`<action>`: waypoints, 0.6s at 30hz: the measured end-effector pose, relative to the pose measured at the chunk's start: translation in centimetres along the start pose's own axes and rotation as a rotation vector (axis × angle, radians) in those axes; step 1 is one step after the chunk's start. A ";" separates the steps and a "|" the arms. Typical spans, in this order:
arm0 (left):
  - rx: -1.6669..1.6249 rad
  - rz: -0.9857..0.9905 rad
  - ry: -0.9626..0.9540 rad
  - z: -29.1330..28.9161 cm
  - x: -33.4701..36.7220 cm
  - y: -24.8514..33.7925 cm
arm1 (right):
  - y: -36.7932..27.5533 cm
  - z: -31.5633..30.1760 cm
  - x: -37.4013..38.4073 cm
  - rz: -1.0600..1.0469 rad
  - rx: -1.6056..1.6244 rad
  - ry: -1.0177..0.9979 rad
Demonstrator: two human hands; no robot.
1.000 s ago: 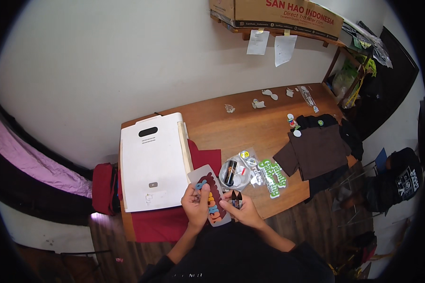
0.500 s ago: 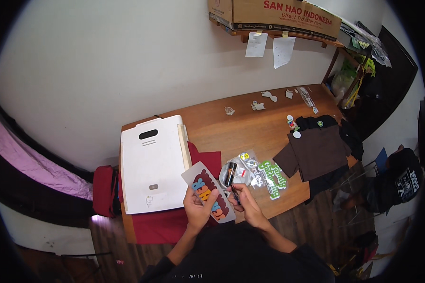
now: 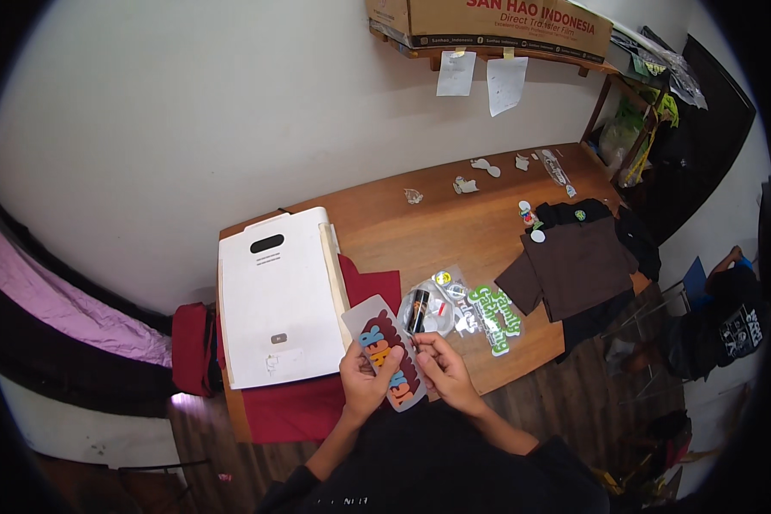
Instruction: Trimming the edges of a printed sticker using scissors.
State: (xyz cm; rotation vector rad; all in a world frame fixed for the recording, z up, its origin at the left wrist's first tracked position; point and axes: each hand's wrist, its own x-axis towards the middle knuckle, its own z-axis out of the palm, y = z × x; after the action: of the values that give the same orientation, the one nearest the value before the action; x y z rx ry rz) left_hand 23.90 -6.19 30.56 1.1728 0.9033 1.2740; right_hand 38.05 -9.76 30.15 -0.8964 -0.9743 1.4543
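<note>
My left hand [image 3: 370, 381] is closed on a clear film sheet [image 3: 405, 397] printed with dark red, blue, yellow and orange lettering, its thumb pressed over the print. Tilted, the sheet hangs above the table's front edge. At the sheet's right edge my right hand [image 3: 448, 375] has its fingers curled together; what they hold is mostly hidden. Just beyond the hands, a clear round container [image 3: 441, 324] holds a black cylinder [image 3: 419, 310] and small white pieces. Green-and-white lettering on film [image 3: 494, 321] lies to its right.
A white heat-press-like box [image 3: 274, 325] stands left on red cloth [image 3: 287, 415]. Folded dark brown garments [image 3: 582, 270] lie at the right. Film scraps [image 3: 465, 185] line the wooden table's [image 3: 377, 206] back. Above is a shelf with a cardboard box [image 3: 488, 30]. Another person [image 3: 728, 321] is at far right.
The printed film has shifted slightly right and stands a little steeper. My right hand has turned and risen against its edge; the small dark tool seen in it earlier is now mostly hidden.
</note>
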 end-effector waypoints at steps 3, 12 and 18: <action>-0.019 0.009 -0.003 0.0 0.0 0.0 | -0.3 0.5 0.0 -0.039 -0.021 0.037; 0.000 0.014 -0.034 -0.2 0.0 0.0 | 0.4 0.7 -0.4 -0.038 -0.047 0.030; 0.068 -0.010 -0.020 -0.7 -0.1 -0.8 | 0.6 0.8 -0.2 -0.115 -0.138 0.061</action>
State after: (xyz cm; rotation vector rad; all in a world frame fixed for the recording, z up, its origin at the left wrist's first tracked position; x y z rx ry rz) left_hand 23.43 -6.10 29.59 1.2307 0.9429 1.2293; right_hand 37.14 -10.06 29.89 -0.9635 -1.0731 1.2673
